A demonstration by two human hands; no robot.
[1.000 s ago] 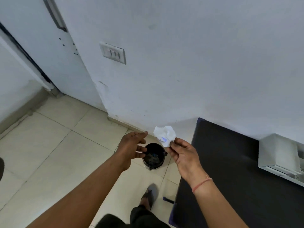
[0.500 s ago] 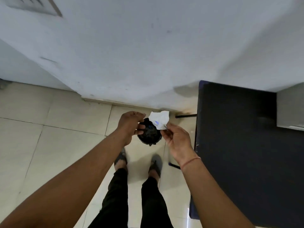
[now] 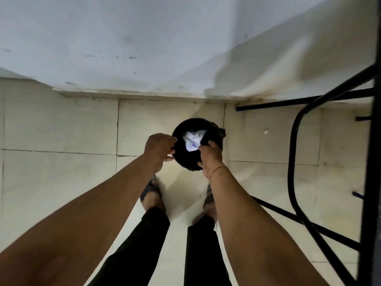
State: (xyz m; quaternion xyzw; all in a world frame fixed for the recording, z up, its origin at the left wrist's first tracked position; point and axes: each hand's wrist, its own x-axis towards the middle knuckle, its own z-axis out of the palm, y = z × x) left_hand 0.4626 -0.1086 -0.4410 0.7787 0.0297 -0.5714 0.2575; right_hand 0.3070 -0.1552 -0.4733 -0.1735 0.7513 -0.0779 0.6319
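A small round black bin [image 3: 186, 162] with a black liner stands on the tiled floor near the wall. A crumpled white paper [image 3: 193, 139] with blue marks lies inside it. My left hand [image 3: 159, 148] grips the bin's left rim, thumb below and fingers over the edge. My right hand [image 3: 210, 156] grips the near right rim, its fingers curled over the liner right beside the paper. I cannot tell whether those fingertips touch the paper.
My two feet in dark sandals [image 3: 151, 191] stand just behind the bin. A black metal table frame [image 3: 292, 162] and a dark table edge [image 3: 371, 182] are at the right. The white wall [image 3: 185, 48] runs along the far side, above a skirting strip.
I have bent down and both hands have dropped to the bin. The paper has left my right hand's pinch above the bin and is now inside it. Both hands now hold the rim.
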